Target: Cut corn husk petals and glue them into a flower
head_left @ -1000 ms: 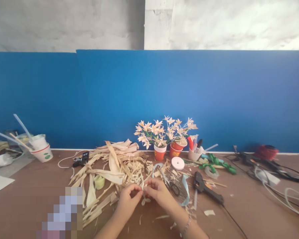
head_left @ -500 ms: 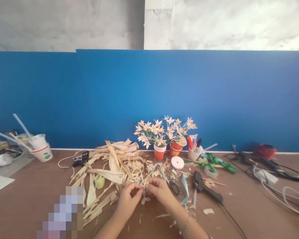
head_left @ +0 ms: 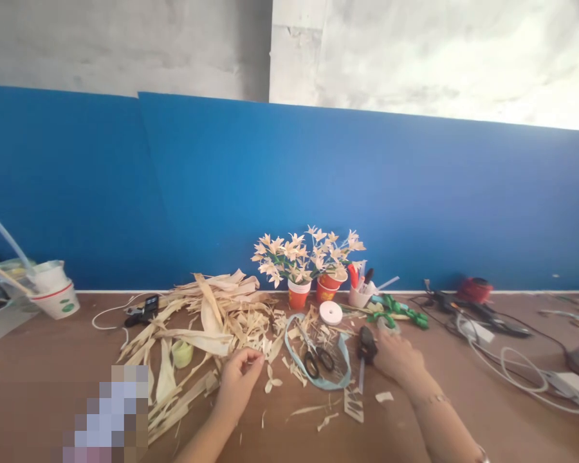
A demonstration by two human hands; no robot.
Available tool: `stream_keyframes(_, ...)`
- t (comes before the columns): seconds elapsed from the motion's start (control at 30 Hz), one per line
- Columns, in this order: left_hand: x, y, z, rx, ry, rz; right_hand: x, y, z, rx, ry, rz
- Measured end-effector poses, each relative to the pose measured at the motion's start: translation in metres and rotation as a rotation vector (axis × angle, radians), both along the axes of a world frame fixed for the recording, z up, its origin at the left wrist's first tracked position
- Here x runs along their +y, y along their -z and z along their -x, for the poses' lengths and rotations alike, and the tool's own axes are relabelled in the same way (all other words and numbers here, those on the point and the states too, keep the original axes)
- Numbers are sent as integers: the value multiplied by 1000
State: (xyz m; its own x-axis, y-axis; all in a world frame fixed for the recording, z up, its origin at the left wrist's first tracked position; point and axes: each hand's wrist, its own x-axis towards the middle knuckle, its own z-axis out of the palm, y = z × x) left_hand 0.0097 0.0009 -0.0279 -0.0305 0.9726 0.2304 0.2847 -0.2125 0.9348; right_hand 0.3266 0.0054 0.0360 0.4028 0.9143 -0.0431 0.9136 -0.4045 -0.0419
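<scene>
My left hand (head_left: 240,378) is closed in a pinch above the table, beside the heap of dry husks (head_left: 222,318). What its fingertips grip is too small to make out. A small pale flower of several petals (head_left: 273,381) is just below and right of those fingertips; whether they hold it I cannot tell. Over at the right, my right hand (head_left: 399,360) is on the handle of a black glue gun (head_left: 367,347), covering most of it. Its fingers are partly hidden. Between the hands lie scissors (head_left: 318,360) and a light blue ribbon (head_left: 335,386).
Pale flowers stand in red paper cups (head_left: 299,296) behind the work area. Nearby are a white ribbon roll (head_left: 330,313), a cup of pens (head_left: 360,296) and green twisted pieces (head_left: 390,308). A green tape roll (head_left: 182,354) sits left. White cables (head_left: 516,373) loop at right.
My right hand has left the left hand's fingertips and moved right onto the glue gun. The left hand keeps its pinch. The view has shifted slightly right and tilted.
</scene>
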Motion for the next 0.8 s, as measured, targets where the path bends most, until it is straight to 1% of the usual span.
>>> stream_keyframes(0.07,0,-1,-1,-3,-10,7,-5,17,-10,-67,30,18)
stream_keyframes(0.13,-1,-2,-1,-8,-16,4,-6,32,-16,-41,1,14)
stream_keyframes(0.2,-1,-4,-1,-15,-25,-3,-6,39,-22,-7,-37,-13)
stream_keyframes(0.27,-1,-4,-1,-16,-32,-3,-4,36,-27,11,-34,-74)
stream_keyframes(0.33,0,-3,-1,-11,-37,-2,-3,27,-29,53,2,-166)
stream_keyframes(0.4,1,0,-1,3,-45,-7,-2,16,-23,156,14,-276)
stream_keyframes(0.43,1,1,-1,12,-50,-16,-2,12,-15,235,-14,-330)
stream_keyframes(0.47,1,1,-1,23,-57,-30,-2,9,-4,328,-82,-389)
stream_keyframes(0.5,1,2,-2,31,-64,-50,-3,7,10,436,-190,-447)
stream_keyframes(0.53,1,1,-1,38,-68,-73,-4,7,26,535,-332,-484)
stream_keyframes(0.57,1,1,-1,43,-72,-98,-5,8,44,600,-444,-519)
stream_keyframes(0.6,0,0,-1,48,-76,-123,-7,10,61,635,-545,-518)
stream_keyframes(0.63,0,0,-1,54,-84,-149,-8,13,78,647,-620,-546)
stream_keyframes(0.7,0,-1,0,72,-108,-191,-10,21,105,637,-798,-508)
stream_keyframes(0.77,0,-1,1,91,-133,-226,-11,29,122,619,-887,-483)
stream_keyframes(0.8,0,0,1,99,-141,-238,-12,33,126,613,-907,-476)
